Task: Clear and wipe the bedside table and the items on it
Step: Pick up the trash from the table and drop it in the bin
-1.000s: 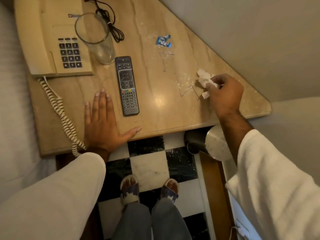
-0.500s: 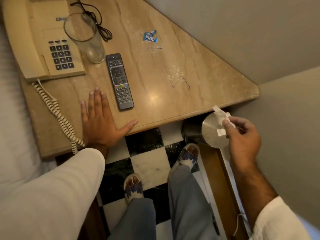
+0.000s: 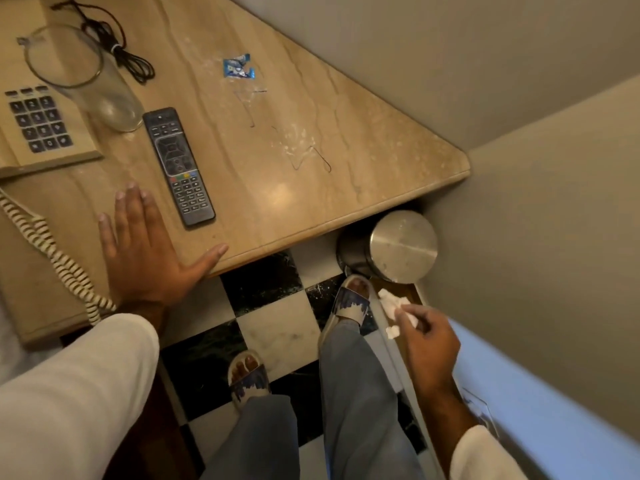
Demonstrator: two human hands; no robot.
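The tan marble bedside table (image 3: 363,161) carries a beige telephone (image 3: 38,133), a clear drinking glass (image 3: 86,81), a black remote (image 3: 178,166), a coiled black cable (image 3: 121,50), a blue candy wrapper (image 3: 238,66), thin wire scraps (image 3: 311,161) and white dust. My left hand (image 3: 149,251) lies flat and spread on the table's front edge, left of the remote. My right hand (image 3: 427,337) is below table height on the right, pinching crumpled white tissue scraps (image 3: 393,306) just in front of a steel pedal bin (image 3: 401,247) whose lid is closed.
The bin stands on the black-and-white checkered floor (image 3: 277,323) under the table's right corner, against a grey wall (image 3: 536,237). My right sandalled foot (image 3: 351,299) touches the bin's base. My left foot (image 3: 247,375) is further back. The phone's coiled cord (image 3: 52,251) hangs over the left front edge.
My right hand picked the white tissue scraps off the table's right side and carried them down and toward me to beside the bin. My right foot stepped forward to the bin. My left hand stayed flat.
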